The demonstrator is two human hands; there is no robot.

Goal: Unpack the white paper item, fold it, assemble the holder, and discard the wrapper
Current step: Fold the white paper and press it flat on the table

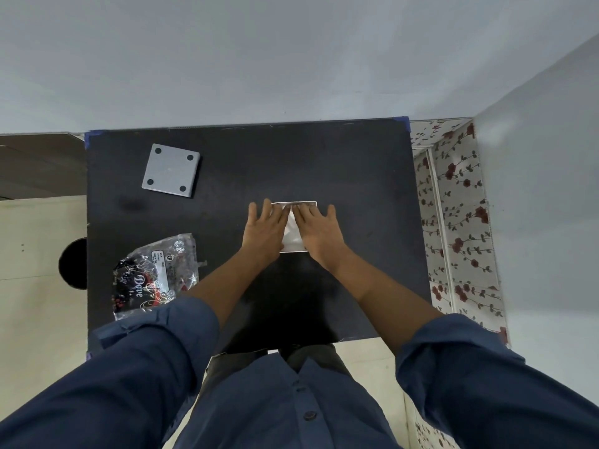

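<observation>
A: Two steps look behind us, I'd judge. The white paper item (293, 236) is out of its pack and lies flat on the black rectangular table (324, 163), near the middle and a little toward the right edge. The crinkled clear plastic wrapper with black and red print (155, 273) lies empty by the table's left edge, close to the near left corner.

B: And our hands?

A: Both lie flat, fingers spread, gripping nothing. Our left hand (264, 230) presses the left part of the paper and our right hand (319, 231) the right part, with a strip of white showing between them. We seem to be creasing a fold, so the folding is under way and not finished. How many folds it has, we cannot tell.

B: What is left, then?

A: The flat square grey plate with four dark round spots (170, 170), probably part of the holder, lies untouched toward the far left corner, well apart from the paper. So we judge the assembly not yet begun, and the wrapper is not yet discarded.
</observation>
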